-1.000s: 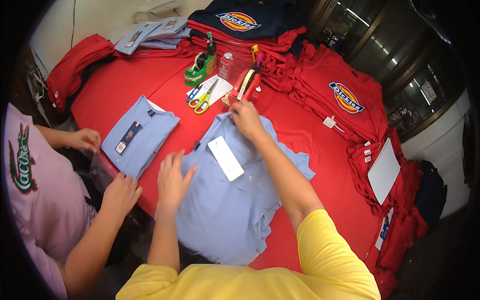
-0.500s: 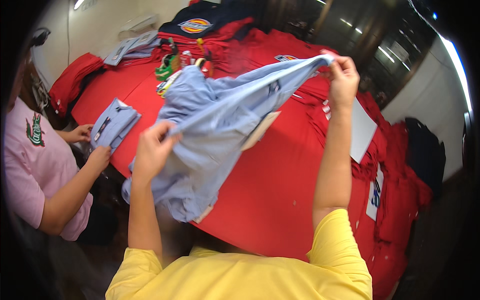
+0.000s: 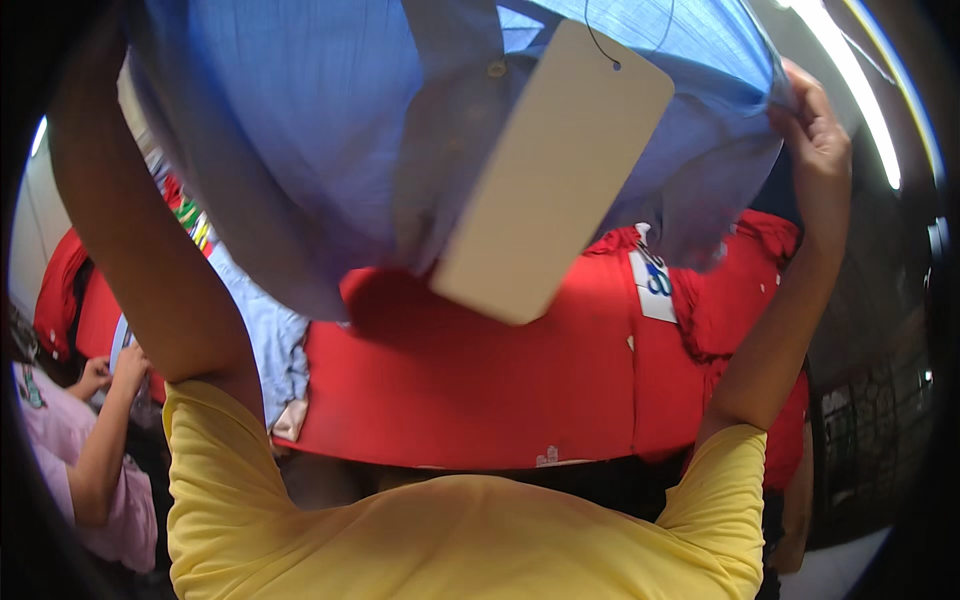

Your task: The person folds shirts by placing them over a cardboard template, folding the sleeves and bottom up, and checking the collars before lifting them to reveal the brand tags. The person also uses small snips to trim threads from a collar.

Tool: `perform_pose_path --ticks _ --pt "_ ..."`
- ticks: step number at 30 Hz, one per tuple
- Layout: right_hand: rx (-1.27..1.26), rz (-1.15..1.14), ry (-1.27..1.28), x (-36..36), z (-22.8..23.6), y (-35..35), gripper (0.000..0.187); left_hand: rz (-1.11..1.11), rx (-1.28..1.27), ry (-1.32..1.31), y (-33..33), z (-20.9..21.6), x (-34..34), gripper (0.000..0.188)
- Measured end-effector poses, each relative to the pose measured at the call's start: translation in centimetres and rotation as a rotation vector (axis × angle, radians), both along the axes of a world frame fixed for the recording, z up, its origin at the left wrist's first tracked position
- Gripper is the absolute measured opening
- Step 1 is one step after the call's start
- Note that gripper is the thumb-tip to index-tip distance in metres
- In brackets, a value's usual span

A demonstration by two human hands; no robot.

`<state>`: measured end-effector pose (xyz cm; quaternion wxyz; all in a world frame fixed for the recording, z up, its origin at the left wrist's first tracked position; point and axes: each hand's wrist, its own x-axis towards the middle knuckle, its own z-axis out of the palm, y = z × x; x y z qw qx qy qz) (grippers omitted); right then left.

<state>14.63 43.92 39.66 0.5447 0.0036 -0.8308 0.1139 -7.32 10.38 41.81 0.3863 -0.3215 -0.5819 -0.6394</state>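
A light blue buttoned shirt [image 3: 320, 130] is raised in front of me, filling the upper part of the view. My right hand [image 3: 820, 125] pinches its right edge between thumb and fingers. At the upper left, my left forearm [image 3: 150, 240] reaches up beside the shirt's other side; that hand fades into the dark rim, so its fingers are hidden. A blank pale hang tag [image 3: 560, 180] dangles tilted on a dark string in front of the shirt, near a small button [image 3: 496, 69]. Light shines through the cloth.
Below lies a red-covered table [image 3: 480, 390]. Another light blue garment [image 3: 265, 330] rests on its left part. Red folded clothes [image 3: 740, 290] and a white card [image 3: 655, 285] are at the right. A person in a pink shirt [image 3: 110, 490] handles something blue at the far left.
The shirt has gone from stretched low over the table to held up high, close before me. Both arms have risen and spread apart. The hang tag has come into plain view.
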Motion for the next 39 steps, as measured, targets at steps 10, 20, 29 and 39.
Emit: perform_pose_path --ticks 10,20,29,39 --pt "0.074 -0.870 0.146 15.4 1.3 10.8 0.014 -0.202 -0.381 0.365 19.3 -2.4 -9.6 0.018" --pt "-0.041 -0.426 -0.298 13.9 -5.4 -17.8 0.026 -0.854 -0.799 -0.028 13.6 -8.9 -17.9 0.017" --pt "-0.781 0.532 -0.800 -4.1 -27.6 -27.1 0.032 -0.562 -0.919 -0.469 5.4 -31.4 -28.1 0.030" --pt "-0.649 -0.993 -0.513 16.9 -41.8 -8.2 0.030 0.021 -1.353 -0.839 -14.1 -40.9 -3.2 0.037"
